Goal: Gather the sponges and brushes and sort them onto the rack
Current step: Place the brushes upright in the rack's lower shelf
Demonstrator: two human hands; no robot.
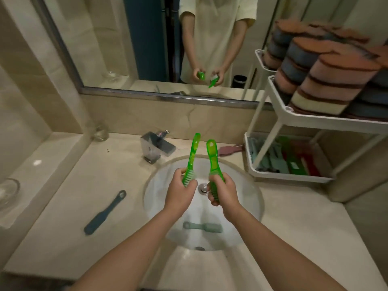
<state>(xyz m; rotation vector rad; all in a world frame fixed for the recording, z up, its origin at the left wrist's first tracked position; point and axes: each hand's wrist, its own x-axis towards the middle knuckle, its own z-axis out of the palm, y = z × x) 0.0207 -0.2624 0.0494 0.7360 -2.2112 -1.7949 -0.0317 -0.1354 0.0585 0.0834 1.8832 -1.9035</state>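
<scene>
Over the sink, my left hand [181, 191] grips the bristle end of a bright green brush [192, 152], handle pointing away. My right hand [223, 193] grips the head of a second green brush [212, 156] the same way. A pale green brush [202, 227] lies in the sink basin [159, 185] below my wrists. A dark blue brush [105, 213] lies on the counter to the left. The white rack [294, 177] stands at the right, with several brushes on its lower shelf and stacked sponges [327, 80] on its upper shelf.
A chrome faucet [156, 147] stands behind the basin. A pink sponge [230, 149] lies on the counter by the rack. Glass cups sit at the back left [100, 132] and far left [8, 191]. A mirror [147, 38] covers the wall.
</scene>
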